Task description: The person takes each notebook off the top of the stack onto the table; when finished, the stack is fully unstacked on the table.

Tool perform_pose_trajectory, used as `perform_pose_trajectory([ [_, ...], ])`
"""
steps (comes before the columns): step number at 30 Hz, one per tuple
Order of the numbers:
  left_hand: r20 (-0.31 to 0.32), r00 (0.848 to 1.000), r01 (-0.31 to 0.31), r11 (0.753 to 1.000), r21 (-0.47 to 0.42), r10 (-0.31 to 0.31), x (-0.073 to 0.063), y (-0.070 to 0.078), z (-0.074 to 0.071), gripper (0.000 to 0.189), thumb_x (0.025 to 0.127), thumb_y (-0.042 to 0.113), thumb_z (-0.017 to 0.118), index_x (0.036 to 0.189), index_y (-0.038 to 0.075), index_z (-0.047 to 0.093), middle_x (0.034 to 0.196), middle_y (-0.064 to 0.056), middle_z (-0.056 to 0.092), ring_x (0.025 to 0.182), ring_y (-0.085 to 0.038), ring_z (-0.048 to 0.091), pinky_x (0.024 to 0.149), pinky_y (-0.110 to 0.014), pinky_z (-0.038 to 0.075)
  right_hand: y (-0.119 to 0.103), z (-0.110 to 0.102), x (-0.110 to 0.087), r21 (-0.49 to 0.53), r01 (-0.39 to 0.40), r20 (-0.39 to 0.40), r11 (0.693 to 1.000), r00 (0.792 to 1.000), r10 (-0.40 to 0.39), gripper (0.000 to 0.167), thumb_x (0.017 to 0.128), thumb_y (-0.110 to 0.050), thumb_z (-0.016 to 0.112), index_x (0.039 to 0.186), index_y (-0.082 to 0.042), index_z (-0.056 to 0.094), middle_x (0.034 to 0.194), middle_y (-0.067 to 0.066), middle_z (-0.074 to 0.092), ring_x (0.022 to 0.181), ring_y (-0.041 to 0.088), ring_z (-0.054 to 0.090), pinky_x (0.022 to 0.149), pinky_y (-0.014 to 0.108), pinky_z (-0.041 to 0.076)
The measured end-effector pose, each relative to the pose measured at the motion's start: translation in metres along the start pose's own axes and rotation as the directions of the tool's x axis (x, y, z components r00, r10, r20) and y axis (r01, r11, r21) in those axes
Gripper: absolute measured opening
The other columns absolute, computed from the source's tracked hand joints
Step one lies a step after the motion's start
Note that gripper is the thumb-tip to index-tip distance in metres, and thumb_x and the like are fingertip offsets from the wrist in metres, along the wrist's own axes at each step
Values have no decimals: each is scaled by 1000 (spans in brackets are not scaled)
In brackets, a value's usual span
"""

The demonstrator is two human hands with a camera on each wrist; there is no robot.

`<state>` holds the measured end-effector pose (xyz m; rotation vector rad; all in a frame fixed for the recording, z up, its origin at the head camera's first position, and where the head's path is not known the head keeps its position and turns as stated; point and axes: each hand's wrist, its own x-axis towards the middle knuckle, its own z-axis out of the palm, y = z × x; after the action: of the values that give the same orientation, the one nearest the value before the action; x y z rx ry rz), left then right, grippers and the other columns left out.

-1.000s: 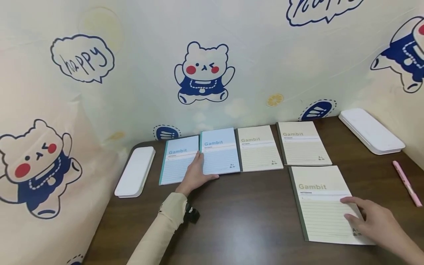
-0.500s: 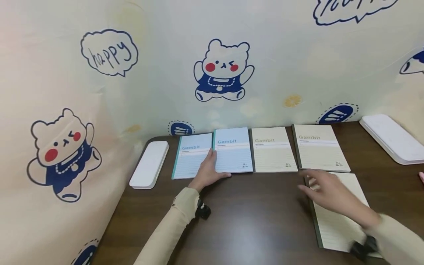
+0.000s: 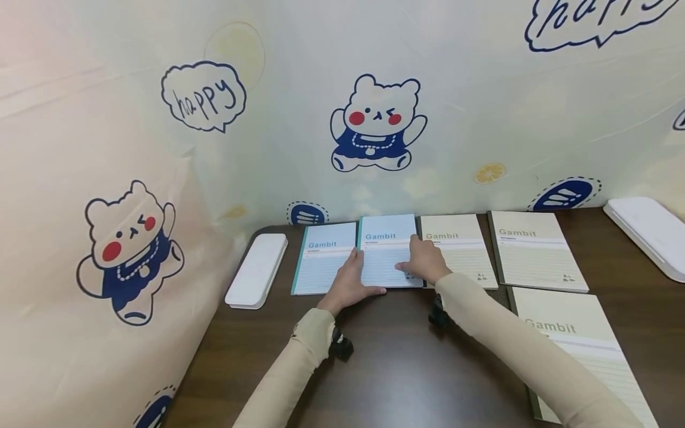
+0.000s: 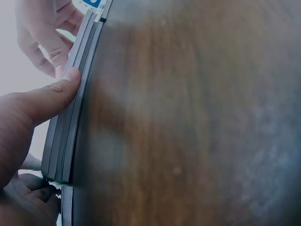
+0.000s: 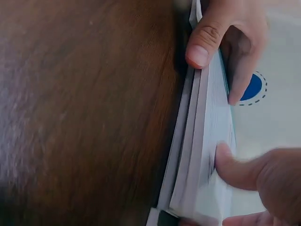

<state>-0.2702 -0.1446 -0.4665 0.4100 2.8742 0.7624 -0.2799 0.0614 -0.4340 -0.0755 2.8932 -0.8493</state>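
A stack of light blue notebooks (image 3: pixel 386 226) lies second from the left in the back row. My left hand (image 3: pixel 350 282) grips its near left corner, fingers along the teal spine and thumb against the near edge. In the left wrist view the left thumb (image 4: pixel 54 96) presses across the layered edges. My right hand (image 3: pixel 426 261) is at the stack's right side, its thumb on the cover and index finger along the right edge. The right wrist view shows this thumb (image 5: pixel 230 167) on the top notebook's cover. The right hand's other fingers are partly hidden.
Another blue notebook (image 3: pixel 321 279) lies to the left, two cream notebooks (image 3: pixel 465 261) (image 3: pixel 540 255) to the right. A larger cream notebook (image 3: pixel 567 309) is nearer, under the right forearm. White flat cases (image 3: pixel 257 270) (image 3: pixel 650 238) flank the row, against a printed curtain (image 3: pixel 289 119).
My right hand has left the near cream notebook and crossed leftward to the blue stack. My left hand has stayed at the stack's corner. The head view has turned a little right.
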Motion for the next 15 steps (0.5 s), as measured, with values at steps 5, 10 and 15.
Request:
perform_pose_trajectory([
  [5, -19, 999, -26, 999, -18, 26, 3, 3, -2, 110, 73, 48, 82, 154, 5, 20, 161, -19, 14, 146, -34, 25, 114, -47, 33, 11, -9, 3, 73, -13, -3, 997, 1000, 13, 69, 84, -25, 75, 135, 7, 41, 122, 30, 58, 108, 43, 60, 91, 52, 49],
  [10, -15, 999, -41, 999, -2, 41, 4, 4, -3, 109, 73, 48, 82, 153, 5, 22, 161, -20, 16, 145, -35, 27, 114, -47, 33, 28, -21, 9, 292, 1, 55, 956, 998, -18, 43, 91, -17, 64, 128, 1, 52, 114, 24, 58, 94, 31, 58, 84, 42, 50],
  [15, -1, 1000, -19, 1000, 14, 19, 0, 2, 0, 110, 73, 46, 83, 152, 2, 22, 161, -20, 14, 146, -34, 25, 115, -46, 31, 40, -32, 2, 484, 5, 49, 875, 998, -33, 33, 92, -9, 61, 123, 3, 60, 104, 18, 53, 79, 20, 54, 67, 28, 52],
])
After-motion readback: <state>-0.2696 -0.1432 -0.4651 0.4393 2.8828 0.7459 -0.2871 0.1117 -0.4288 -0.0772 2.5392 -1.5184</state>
